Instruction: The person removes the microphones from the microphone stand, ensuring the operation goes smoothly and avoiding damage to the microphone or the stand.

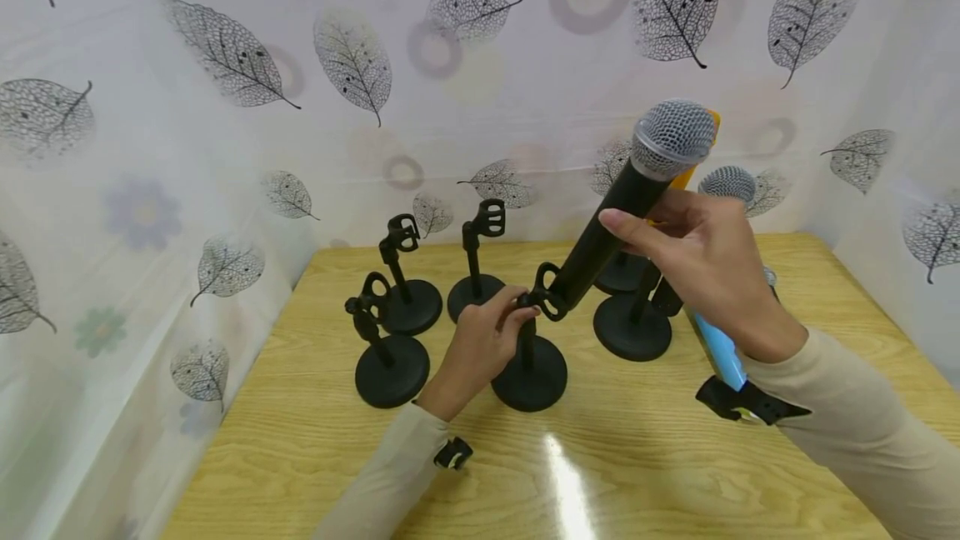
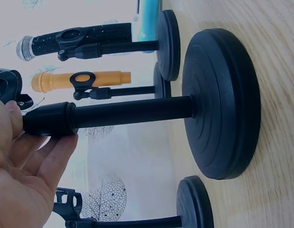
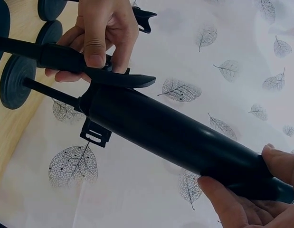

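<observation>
A black microphone with a silver mesh head (image 1: 615, 211) is tilted up to the right in my right hand (image 1: 705, 265), thumb and fingers gripping its body. Its lower end meets the clip (image 1: 550, 294) of a black desk microphone stand (image 1: 530, 373); in the right wrist view the microphone's tail (image 3: 118, 107) lies against that clip. My left hand (image 1: 483, 340) pinches the stand just below the clip, and the left wrist view shows its fingers around the collar (image 2: 49, 118). The round base (image 2: 222, 104) rests on the table.
Several bare stands, among them one at front left (image 1: 392, 371), stand on the wooden table (image 1: 637, 457). To the right are a stand holding a black speckled microphone (image 2: 90, 40), another holding an orange microphone (image 2: 61, 81), and a light-blue microphone (image 1: 720, 348). A leaf-patterned sheet hangs behind.
</observation>
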`<control>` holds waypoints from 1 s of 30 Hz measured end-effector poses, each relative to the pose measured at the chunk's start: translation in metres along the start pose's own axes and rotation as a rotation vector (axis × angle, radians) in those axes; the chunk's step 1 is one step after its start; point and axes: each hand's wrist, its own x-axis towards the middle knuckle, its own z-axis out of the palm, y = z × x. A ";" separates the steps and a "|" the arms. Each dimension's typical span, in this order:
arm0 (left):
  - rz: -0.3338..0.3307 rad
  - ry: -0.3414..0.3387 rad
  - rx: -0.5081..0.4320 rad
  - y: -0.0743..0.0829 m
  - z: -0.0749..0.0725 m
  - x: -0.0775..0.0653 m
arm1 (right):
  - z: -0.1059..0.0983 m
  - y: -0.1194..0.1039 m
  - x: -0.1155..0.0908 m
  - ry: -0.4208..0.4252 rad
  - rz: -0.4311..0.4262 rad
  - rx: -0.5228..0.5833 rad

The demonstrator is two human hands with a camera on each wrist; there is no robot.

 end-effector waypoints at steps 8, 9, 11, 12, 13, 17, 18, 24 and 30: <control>0.001 0.011 0.004 0.001 0.000 0.000 | -0.004 -0.003 0.001 0.013 -0.002 0.032; 0.002 0.013 0.002 0.001 0.000 0.000 | -0.005 -0.004 0.001 0.020 -0.008 0.029; 0.001 0.013 0.001 0.001 0.001 0.001 | -0.010 -0.007 0.003 0.047 -0.016 0.105; 0.001 0.012 0.002 0.001 0.001 0.001 | -0.014 -0.010 0.004 0.071 -0.024 0.169; 0.000 0.012 0.006 0.001 0.000 0.001 | -0.019 -0.012 0.006 0.096 -0.037 0.223; -0.014 0.011 0.020 0.001 -0.001 0.001 | -0.038 -0.021 0.011 0.179 -0.087 0.356; -0.018 0.013 0.023 0.001 -0.001 0.001 | -0.041 -0.022 0.011 0.188 -0.086 0.316; -0.029 0.007 0.018 0.000 -0.002 -0.001 | -0.053 -0.017 0.008 0.195 -0.052 0.173; -0.037 0.033 0.030 -0.003 -0.009 -0.004 | -0.068 -0.006 0.005 0.178 -0.003 0.166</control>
